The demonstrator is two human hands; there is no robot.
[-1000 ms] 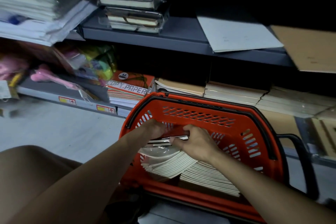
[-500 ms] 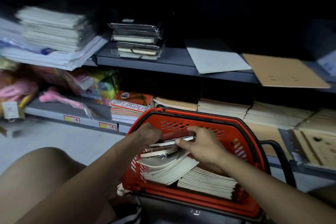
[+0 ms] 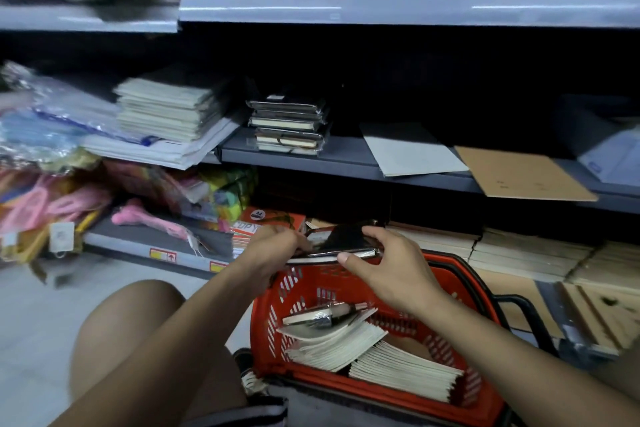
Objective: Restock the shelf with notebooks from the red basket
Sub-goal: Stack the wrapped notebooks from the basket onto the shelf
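Note:
A small stack of black plastic-wrapped notebooks [image 3: 343,241] hangs above the red basket [image 3: 467,392]. My left hand [image 3: 277,246] grips its left end. My right hand [image 3: 388,263] holds its right end, thumb under the front edge and fingers over the top. Inside the basket lie one wrapped notebook [image 3: 322,315] and fanned piles of cream notebooks [image 3: 405,371]. On the middle shelf [image 3: 349,152] stands a pile of the same wrapped black notebooks [image 3: 287,128].
Cream pads [image 3: 162,107] and white sheets sit left of that pile; a white sheet [image 3: 412,152] and brown card [image 3: 519,173] lie to its right. The bottom shelf holds copy paper [image 3: 270,222] and paper stacks [image 3: 519,250]. My knee [image 3: 138,329] is at the lower left.
Both hands have lifted the wrapped black notebooks out of the basket, up to its far rim. The view has tilted up, showing a higher shelf.

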